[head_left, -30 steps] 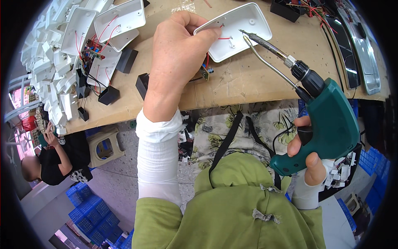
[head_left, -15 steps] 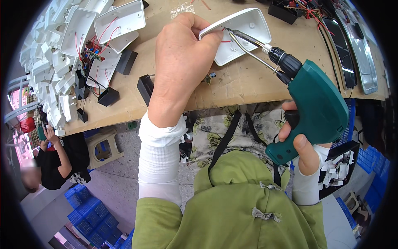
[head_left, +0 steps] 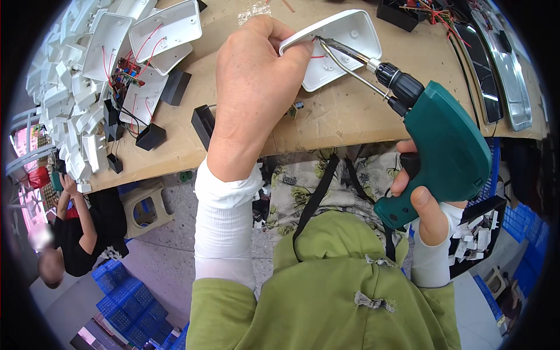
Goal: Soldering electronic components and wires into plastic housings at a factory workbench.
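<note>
My left hand is closed on the edge of a white plastic housing, which is tilted up above the table. Inside the housing a short red wire shows. My right hand grips a dark green soldering gun by its handle. From its black collar run a dark tip and a thin bent metal feed tube, both reaching into the housing close to my left fingertips. A small circuit board lies partly hidden behind my left wrist, and a black box sits beside it.
White housings with red wires lie at the left, next to a big heap of white plastic parts. Dark panels and a clear tray line the right. Another person works at far left, near a stool.
My hands, the soldering gun and the housing have hardly moved. The picture has shifted slightly, and the other person at the left has changed posture.
</note>
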`<state>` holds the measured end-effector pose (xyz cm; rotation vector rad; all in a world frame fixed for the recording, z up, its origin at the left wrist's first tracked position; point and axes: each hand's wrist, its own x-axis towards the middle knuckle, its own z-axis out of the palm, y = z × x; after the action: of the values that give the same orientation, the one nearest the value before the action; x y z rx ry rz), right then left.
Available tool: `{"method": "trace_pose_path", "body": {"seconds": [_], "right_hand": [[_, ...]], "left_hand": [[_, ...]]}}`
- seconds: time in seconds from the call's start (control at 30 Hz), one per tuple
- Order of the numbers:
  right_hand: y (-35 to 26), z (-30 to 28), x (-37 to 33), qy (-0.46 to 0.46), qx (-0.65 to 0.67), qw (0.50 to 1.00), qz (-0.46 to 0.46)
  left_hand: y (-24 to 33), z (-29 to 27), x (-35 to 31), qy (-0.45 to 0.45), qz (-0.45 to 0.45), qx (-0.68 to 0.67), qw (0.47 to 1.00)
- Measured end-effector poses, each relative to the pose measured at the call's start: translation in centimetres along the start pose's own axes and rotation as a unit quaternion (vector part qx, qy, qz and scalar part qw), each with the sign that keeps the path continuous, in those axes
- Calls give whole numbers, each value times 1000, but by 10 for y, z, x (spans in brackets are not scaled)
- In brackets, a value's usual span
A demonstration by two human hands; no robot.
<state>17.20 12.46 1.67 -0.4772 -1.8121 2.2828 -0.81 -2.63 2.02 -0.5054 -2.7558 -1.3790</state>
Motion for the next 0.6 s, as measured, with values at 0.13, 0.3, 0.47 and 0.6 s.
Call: {"method": "trace_pose_path", "body": {"seconds": [0.13,0.3,0.47,0.6], "right_hand": [[0,-2,-2,0,-6,1000,4],[2,-2,-2,20,3,1000,3],[-1,-4,-7,21,20,1000,-4],[-4,-11,-15,23,38,999,-12]], "left_hand": [[1,0,0,-2,-9,3,1000],[1,2,1,-5,-11,2,1000],[2,0,1,10,-6,-5,1000],[1,0,3,18,-3,-5,1000]]}}
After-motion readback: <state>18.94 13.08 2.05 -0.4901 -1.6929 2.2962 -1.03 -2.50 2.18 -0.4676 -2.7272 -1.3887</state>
